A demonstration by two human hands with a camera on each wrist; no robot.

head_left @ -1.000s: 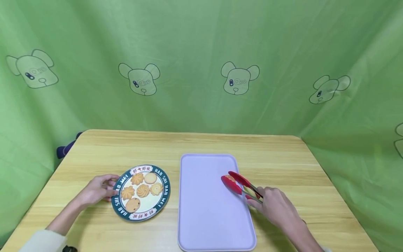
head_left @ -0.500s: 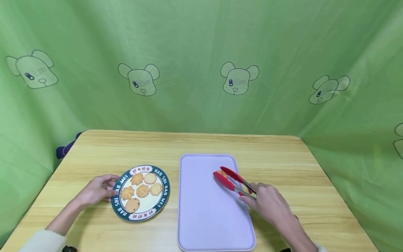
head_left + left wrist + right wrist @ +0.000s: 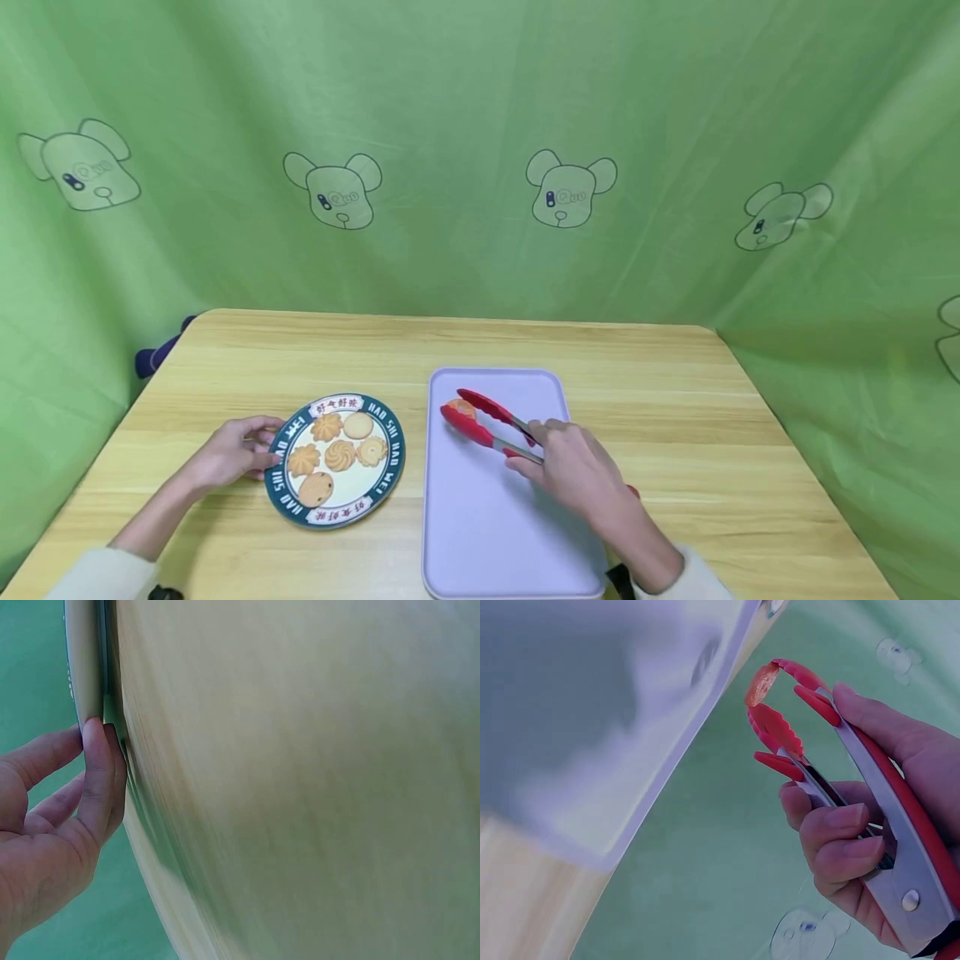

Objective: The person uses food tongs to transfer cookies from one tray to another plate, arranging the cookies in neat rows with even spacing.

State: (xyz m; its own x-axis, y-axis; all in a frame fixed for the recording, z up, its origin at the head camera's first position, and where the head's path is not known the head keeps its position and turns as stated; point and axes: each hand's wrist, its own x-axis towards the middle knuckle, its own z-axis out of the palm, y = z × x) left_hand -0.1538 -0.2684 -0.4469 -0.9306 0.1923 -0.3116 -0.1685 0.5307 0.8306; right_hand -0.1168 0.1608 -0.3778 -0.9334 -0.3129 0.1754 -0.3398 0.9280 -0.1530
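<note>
My left hand (image 3: 228, 452) pinches the left edge of a round plate (image 3: 392, 475) with a dark teal lettered rim. In the left wrist view the thumb and fingers (image 3: 99, 780) lie on either side of the plate's edge. Several cookies (image 3: 341, 455) rest on the plate's white middle. My right hand (image 3: 573, 467) grips metal tongs with red tips (image 3: 468, 426). Between those tips is an orange-brown cookie (image 3: 762, 684), held over the upper left part of a lilac tray (image 3: 495, 533).
The tray lies just right of the plate, with a narrow strip of wooden table (image 3: 412, 508) between them. Green printed cloth (image 3: 450, 275) hangs behind the table and at both sides. A dark purple thing (image 3: 153, 358) shows past the table's left edge.
My right hand has carried the tongs and cookie leftward, from the tray's right edge to near its upper left corner. The left hand and plate have stayed put.
</note>
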